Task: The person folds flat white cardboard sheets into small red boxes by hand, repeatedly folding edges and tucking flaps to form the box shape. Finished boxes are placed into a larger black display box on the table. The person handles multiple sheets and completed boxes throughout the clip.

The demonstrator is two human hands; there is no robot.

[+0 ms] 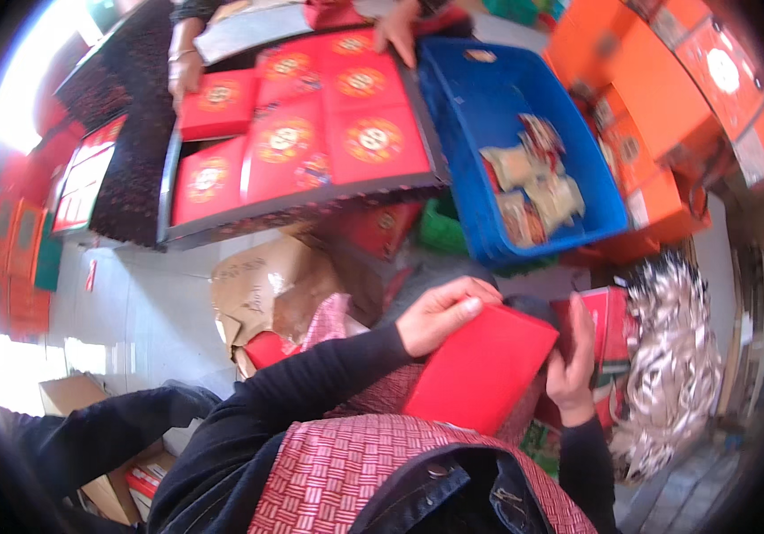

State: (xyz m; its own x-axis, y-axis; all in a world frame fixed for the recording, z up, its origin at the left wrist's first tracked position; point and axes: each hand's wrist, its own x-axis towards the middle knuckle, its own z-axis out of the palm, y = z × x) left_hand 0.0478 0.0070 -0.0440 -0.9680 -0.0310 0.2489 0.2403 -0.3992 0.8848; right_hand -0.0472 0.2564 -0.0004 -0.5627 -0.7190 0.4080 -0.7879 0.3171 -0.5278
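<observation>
Boxes (373, 142) in tray (311, 212), tub (480, 98) at right
Packets (553, 198) in tub, cartons (654, 93) at right; bag (248, 289) left of left hand (440, 319), ribbons (671, 374) right of right hand (572, 378).

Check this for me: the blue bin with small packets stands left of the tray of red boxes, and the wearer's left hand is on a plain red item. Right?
Not quite: the head view shows the blue bin with small packets to the right of the tray of red boxes. The left hand is on a plain red item.
</observation>
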